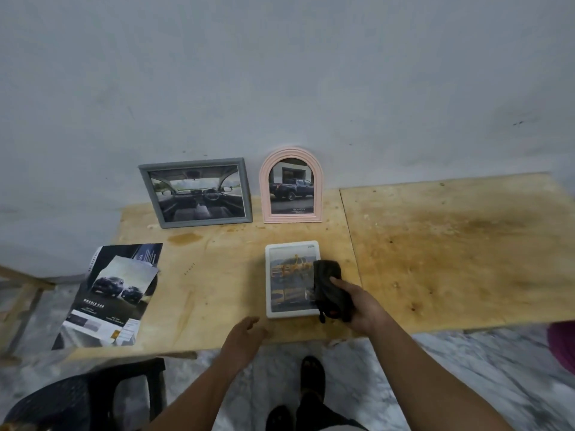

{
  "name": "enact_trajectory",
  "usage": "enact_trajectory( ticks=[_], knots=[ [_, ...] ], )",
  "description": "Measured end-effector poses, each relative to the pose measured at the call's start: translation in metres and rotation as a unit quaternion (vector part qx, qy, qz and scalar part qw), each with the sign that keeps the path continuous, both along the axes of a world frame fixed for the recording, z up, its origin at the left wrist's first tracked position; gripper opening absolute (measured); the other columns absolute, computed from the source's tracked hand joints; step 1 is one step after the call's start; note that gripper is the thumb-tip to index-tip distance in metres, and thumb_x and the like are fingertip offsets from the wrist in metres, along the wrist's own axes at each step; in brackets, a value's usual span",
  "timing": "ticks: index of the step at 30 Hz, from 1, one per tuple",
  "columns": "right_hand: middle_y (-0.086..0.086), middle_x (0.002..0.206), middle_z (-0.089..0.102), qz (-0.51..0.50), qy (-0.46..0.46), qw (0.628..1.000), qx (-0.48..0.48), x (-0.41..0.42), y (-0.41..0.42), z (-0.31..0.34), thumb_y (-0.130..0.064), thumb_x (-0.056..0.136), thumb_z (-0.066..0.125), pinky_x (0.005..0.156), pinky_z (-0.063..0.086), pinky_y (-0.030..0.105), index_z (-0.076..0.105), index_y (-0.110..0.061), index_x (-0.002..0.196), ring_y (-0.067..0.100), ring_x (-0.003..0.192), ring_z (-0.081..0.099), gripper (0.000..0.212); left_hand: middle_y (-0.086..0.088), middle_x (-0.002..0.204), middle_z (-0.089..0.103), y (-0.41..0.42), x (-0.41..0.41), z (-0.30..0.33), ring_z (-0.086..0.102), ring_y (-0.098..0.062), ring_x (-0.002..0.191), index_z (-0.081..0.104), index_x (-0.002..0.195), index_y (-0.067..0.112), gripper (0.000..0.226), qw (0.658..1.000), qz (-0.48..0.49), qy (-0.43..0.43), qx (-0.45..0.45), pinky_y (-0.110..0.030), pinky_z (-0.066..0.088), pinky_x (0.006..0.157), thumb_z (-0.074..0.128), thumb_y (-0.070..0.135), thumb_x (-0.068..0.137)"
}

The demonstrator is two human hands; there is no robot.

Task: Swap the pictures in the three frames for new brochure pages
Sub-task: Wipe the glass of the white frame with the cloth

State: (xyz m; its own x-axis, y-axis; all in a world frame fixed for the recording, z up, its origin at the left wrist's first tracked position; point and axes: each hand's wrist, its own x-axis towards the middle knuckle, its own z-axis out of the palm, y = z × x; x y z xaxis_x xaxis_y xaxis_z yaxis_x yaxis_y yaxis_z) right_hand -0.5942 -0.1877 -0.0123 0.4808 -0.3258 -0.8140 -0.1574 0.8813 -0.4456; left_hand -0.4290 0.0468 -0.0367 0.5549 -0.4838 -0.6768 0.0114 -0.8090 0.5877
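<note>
White frame (268, 276) flat, truck picture inside

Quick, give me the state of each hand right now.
Left hand: open, fingers relaxed at the table edge, holding nothing.
Right hand: closed around a dark folded cloth, over the white rectangular frame.

You have a grey frame (195, 192), a pink arched frame (291, 185) and a white frame (292, 279) on a pale tabletop (451, 250) with brown stains. Your right hand (357, 306) holds a black cloth (329, 284); the brochure (109, 293) is dark blue with white print.
</note>
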Motion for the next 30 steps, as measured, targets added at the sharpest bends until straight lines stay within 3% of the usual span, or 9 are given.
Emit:
enact_trajectory(
  ticks=[4, 8, 13, 17, 20, 22, 24, 26, 30],
  knots=[
    [0.022, 0.119, 0.070, -0.047, -0.074, 0.993, 0.082, -0.001, 0.026, 0.009, -0.027, 0.097, 0.064, 0.092, 0.055, 0.038, 0.074, -0.003, 0.120, 0.033, 0.105, 0.068, 0.035, -0.011, 0.152, 0.051, 0.009, -0.003, -0.003, 0.054, -0.027, 0.133, 0.054, 0.146, 0.017, 0.064, 1.000, 0.006, 0.017, -0.008, -0.036, 0.044, 0.109, 0.067, 0.042, 0.089],
    [0.019, 0.141, 0.058, -0.068, -0.102, 0.987, 0.107, -0.002, 0.053, 0.004, -0.033, 0.099, 0.062, 0.114, 0.042, 0.040, 0.061, 0.000, 0.138, 0.033, 0.127, 0.057, 0.051, -0.012, 0.146, 0.057, 0.011, -0.007, -0.011, 0.057, -0.028, 0.129, 0.057, 0.143, 0.013, 0.046, 0.999, -0.015, -0.027, -0.023, -0.035, 0.045, 0.107, 0.063, 0.028, 0.099],
    [0.017, 0.106, 0.069, -0.028, -0.050, 0.994, 0.089, -0.005, 0.074, -0.011, -0.039, 0.097, 0.059, 0.082, 0.046, 0.041, 0.070, -0.001, 0.120, 0.031, 0.091, 0.064, 0.046, -0.015, 0.141, 0.058, 0.008, -0.003, -0.023, 0.055, -0.033, 0.129, 0.056, 0.143, 0.011, 0.053, 0.990, -0.068, -0.116, -0.033, -0.040, 0.043, 0.107, 0.060, 0.034, 0.095],
    [0.014, 0.067, 0.056, 0.008, 0.039, 0.999, 0.022, 0.007, 0.061, -0.024, -0.047, 0.103, 0.048, 0.048, 0.040, 0.033, 0.063, 0.000, 0.123, 0.026, 0.054, 0.052, 0.053, -0.008, 0.144, 0.055, -0.004, 0.011, -0.042, 0.051, -0.034, 0.132, 0.052, 0.143, 0.019, 0.076, 0.963, -0.154, -0.216, -0.039, -0.049, 0.050, 0.102, 0.056, 0.050, 0.074],
    [0.015, 0.069, 0.062, 0.058, 0.138, 0.982, -0.115, 0.035, 0.034, -0.022, -0.050, 0.104, 0.049, 0.047, 0.041, 0.032, 0.070, -0.004, 0.109, 0.028, 0.057, 0.056, 0.051, -0.011, 0.158, 0.043, -0.015, 0.029, -0.060, 0.036, -0.039, 0.148, 0.042, 0.153, 0.019, 0.094, 0.935, -0.219, -0.278, -0.033, -0.058, 0.043, 0.110, 0.049, 0.067, 0.073],
    [0.021, 0.080, 0.070, 0.140, 0.204, 0.925, -0.290, 0.063, 0.012, -0.025, -0.043, 0.105, 0.051, 0.056, 0.044, 0.031, 0.072, -0.002, 0.089, 0.028, 0.067, 0.061, 0.049, -0.014, 0.164, 0.035, -0.023, 0.045, -0.074, 0.026, -0.040, 0.154, 0.034, 0.158, 0.015, 0.107, 0.919, -0.261, -0.295, -0.020, -0.061, 0.036, 0.116, 0.046, 0.077, 0.072],
    [0.024, 0.089, 0.071, 0.212, 0.196, 0.863, -0.415, 0.094, -0.007, -0.035, -0.039, 0.105, 0.051, 0.064, 0.043, 0.031, 0.073, 0.004, 0.092, 0.026, 0.075, 0.061, 0.050, -0.013, 0.170, 0.021, -0.034, 0.059, -0.084, 0.013, -0.037, 0.158, 0.018, 0.163, 0.013, 0.122, 0.899, -0.310, -0.308, -0.009, -0.060, 0.023, 0.123, 0.041, 0.090, 0.071],
    [0.016, 0.094, 0.074, 0.275, 0.178, 0.800, -0.502, 0.126, -0.022, -0.043, -0.039, 0.105, 0.050, 0.070, 0.047, 0.032, 0.076, -0.006, 0.097, 0.025, 0.083, 0.064, 0.043, -0.010, 0.173, 0.006, -0.044, 0.070, -0.093, -0.001, -0.034, 0.160, 0.004, 0.164, 0.016, 0.131, 0.881, -0.348, -0.320, -0.009, -0.060, 0.009, 0.126, 0.030, 0.102, 0.069],
    [0.010, 0.104, 0.072, 0.442, 0.179, 0.604, -0.639, 0.167, -0.033, -0.068, -0.041, 0.105, 0.046, 0.077, 0.054, 0.037, 0.071, -0.021, 0.120, 0.030, 0.093, 0.067, 0.036, -0.012, 0.173, 0.006, -0.050, 0.075, -0.110, -0.002, -0.033, 0.160, 0.007, 0.165, 0.013, 0.129, 0.850, -0.378, -0.367, -0.027, -0.063, 0.006, 0.125, 0.024, 0.103, 0.074]
  ],
)
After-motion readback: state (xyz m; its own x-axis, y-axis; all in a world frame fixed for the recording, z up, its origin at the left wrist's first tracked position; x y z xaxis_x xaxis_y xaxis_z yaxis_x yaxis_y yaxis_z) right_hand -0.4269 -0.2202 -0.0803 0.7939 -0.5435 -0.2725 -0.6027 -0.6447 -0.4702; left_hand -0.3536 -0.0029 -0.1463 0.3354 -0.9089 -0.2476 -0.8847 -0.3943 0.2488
